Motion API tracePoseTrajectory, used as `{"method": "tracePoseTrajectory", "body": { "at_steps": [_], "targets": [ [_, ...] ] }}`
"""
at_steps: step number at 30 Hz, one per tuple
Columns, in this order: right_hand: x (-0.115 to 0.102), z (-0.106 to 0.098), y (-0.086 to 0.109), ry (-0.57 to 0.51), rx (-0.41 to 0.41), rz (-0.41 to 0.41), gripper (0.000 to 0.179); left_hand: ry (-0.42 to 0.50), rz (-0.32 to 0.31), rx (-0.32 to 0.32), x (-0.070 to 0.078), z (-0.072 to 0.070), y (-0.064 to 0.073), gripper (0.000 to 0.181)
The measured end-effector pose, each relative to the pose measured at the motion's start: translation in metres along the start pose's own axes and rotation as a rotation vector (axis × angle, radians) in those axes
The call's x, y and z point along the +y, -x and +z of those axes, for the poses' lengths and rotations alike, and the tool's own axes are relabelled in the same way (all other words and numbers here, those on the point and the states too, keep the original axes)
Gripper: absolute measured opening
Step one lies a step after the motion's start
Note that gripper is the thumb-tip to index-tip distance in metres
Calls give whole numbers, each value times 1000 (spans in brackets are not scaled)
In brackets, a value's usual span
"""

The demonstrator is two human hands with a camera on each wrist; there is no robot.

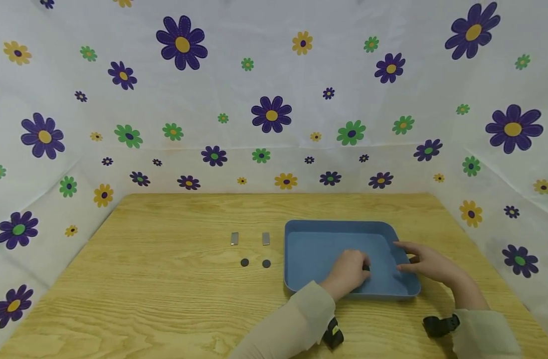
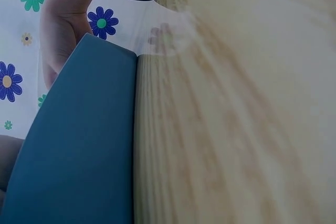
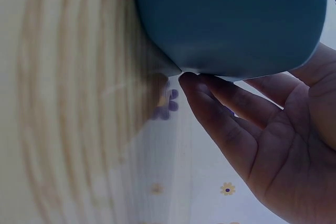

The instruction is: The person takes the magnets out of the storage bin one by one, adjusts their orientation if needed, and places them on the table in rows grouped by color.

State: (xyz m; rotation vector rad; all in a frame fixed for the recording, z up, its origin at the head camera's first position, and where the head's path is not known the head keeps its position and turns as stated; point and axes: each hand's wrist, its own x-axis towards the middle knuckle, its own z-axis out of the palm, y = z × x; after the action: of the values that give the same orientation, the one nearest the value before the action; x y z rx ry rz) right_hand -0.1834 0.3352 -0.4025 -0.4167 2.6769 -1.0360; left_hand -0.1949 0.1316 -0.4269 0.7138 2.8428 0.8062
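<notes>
A shallow blue tray (image 1: 345,225) stands on the wooden table. My left hand (image 1: 347,271) reaches over its near side, fingers curled and bent downward inside it. A small dark piece (image 1: 366,268) shows at the fingertips, mostly hidden by the hand; I cannot tell its kind. At the tray's right side my right hand (image 1: 428,262) grips the rim, thumb and a finger over the edge. The other fingers (image 3: 220,124) lie against the outside of the wall in the right wrist view. Only a sliver of the left hand (image 2: 6,161) appears in the left wrist view.
Left of the tray lie two small silver rectangular pieces (image 1: 266,239) and, nearer, two dark round discs (image 1: 244,262). A flower-patterned white cloth (image 1: 238,89) surrounds the table (image 1: 166,299) at the back and sides. Dark cameras (image 1: 333,334) are strapped to both wrists.
</notes>
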Motion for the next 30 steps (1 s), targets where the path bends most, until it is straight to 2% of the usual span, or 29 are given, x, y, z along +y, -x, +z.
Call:
{"method": "tracePoseTrajectory", "body": {
  "at_steps": [8, 12, 15, 19, 23, 26, 30],
  "targets": [
    [3, 1, 2, -31, -14, 26, 68, 354, 25, 80, 3, -6, 5, 21],
    [3, 2, 1, -21, -8, 19, 68, 528, 34, 140, 5, -14, 9, 21],
    [3, 1, 0, -5, 4, 7, 68, 609, 42, 184, 4, -23, 12, 20],
    [3, 0, 0, 5, 13, -3, 67, 689, 38, 212, -3, -35, 14, 19],
    [2, -1, 1, 19, 17, -6, 67, 738, 28, 219, -16, -48, 19, 20],
    [2, -1, 1, 22, 18, -2, 68, 743, 31, 223, -30, -57, 24, 21],
    [3, 0, 2, 10, 13, 4, 69, 698, 38, 220, -51, -70, 32, 22]
  ]
}}
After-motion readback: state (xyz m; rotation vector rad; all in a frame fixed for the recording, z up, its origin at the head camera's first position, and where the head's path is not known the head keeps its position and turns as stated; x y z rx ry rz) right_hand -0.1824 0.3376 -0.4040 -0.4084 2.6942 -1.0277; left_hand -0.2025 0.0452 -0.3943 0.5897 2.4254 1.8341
